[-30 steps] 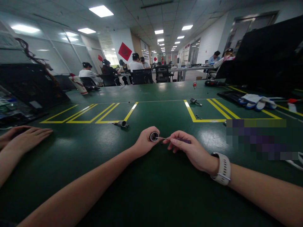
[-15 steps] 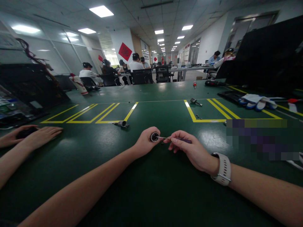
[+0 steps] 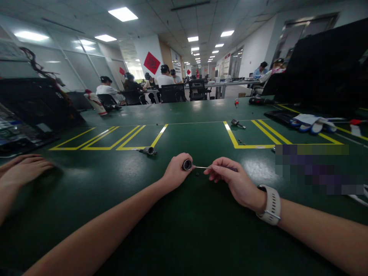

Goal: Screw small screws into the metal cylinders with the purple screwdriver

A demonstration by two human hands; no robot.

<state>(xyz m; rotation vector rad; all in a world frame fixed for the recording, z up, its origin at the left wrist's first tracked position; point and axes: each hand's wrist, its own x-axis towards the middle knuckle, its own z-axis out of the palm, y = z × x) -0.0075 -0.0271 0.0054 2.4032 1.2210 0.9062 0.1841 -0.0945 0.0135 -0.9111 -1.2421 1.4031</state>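
Note:
My left hand [image 3: 176, 171] is closed around a dark cylindrical metal part [image 3: 187, 165], its round hollow end facing me. Between the fingers of my right hand [image 3: 227, 174] is a slim screwdriver [image 3: 232, 168], its thin shaft pointing left to the cylinder's rim. Whether the tip touches the rim I cannot tell. A tiny dark ring [image 3: 197, 174] lies on the green table just below the shaft. Left of my left hand, a similar metal part [image 3: 148, 150] rests on its side.
Yellow tape [image 3: 253, 147] marks boxes on the green table [image 3: 184, 230]. Another metal part [image 3: 237, 123] and tiny pieces [image 3: 240, 142] lie at the right-hand box. Farther right are gloves [image 3: 312, 123] and a power tool [image 3: 260, 101]. A co-worker's hands [image 3: 25, 170] rest at the left.
The screwdriver's tip has come out of the cylinder's opening to its right side, as my right hand moved slightly right. The co-worker's hands moved left.

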